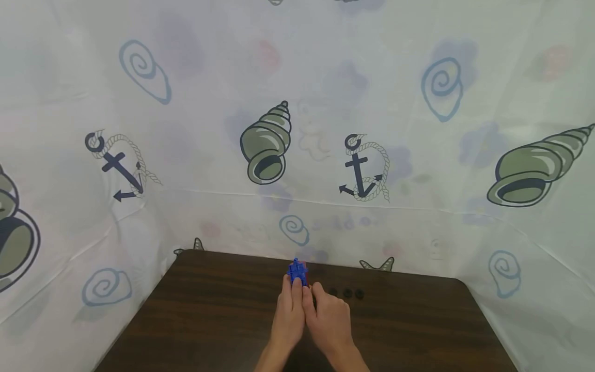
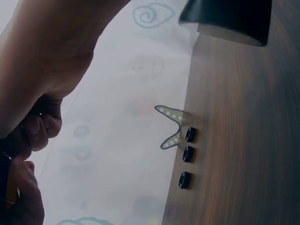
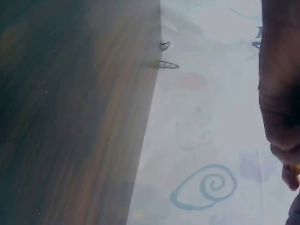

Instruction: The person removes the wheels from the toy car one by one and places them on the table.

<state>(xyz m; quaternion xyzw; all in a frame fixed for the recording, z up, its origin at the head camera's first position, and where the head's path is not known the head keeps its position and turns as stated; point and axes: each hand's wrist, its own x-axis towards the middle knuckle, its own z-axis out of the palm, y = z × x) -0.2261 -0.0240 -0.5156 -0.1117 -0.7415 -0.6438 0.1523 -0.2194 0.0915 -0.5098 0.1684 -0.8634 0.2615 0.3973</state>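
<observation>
Both hands meet over the middle of the table, holding a small blue plastic toy [image 1: 297, 270] with a red part on its right side. My left hand [image 1: 289, 318] grips it from the left, thumb lying along its near end. From the right, my right hand [image 1: 331, 319] holds the near end with bent fingers. A bit of yellow on the held toy [image 2: 11, 187] shows in the left wrist view, most of it hidden by fingers. In the right wrist view, the left hand [image 3: 283, 98] fills the right edge and largely covers the toy.
Three small black wheels [image 2: 188, 153] stand in a row on the dark wooden table [image 1: 209, 299], right of the hands and near its back edge. A white sheet [image 1: 209, 222] printed with shells and anchors hangs behind and beside the table. A dark rounded object [image 2: 229, 21] juts into the left wrist view.
</observation>
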